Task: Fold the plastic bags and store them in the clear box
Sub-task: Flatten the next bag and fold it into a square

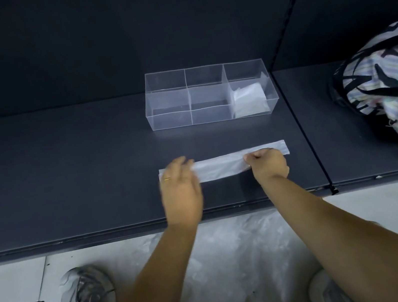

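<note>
Plastic bag (221,166) already flattened into a long thin strip, lying on the dark shelf (64,173) just in front of the clear box (207,94), a little apart from it. Looks like mid-fold: narrowed lengthwise, not yet shortened. Long axis running left to right, roughly parallel to the box's front wall, right end tipped slightly away toward the back. Left hand (179,180) spread flat and open, palm down, pressing the strip's left end, gripping nothing; a bit blurry though, so hard to say how firmly. Right hand (268,164) curled into a loose fist over the strip near its right end, seemingly pinching the plastic, with a short tail poking out past it. One folded bag (250,100) sitting in the box's right-hand compartment already, the other compartments looking bare. More crumpled plastic (235,250) down on the floor, probably waiting its turn. Next up, probably: folding one end over toward the other, end over end, while keeping the far end pinned so the slippery stuff doesn't spring open, then dropping the little packet into a compartment. Patterned tote bag (386,82) off to the right, not involved.
</note>
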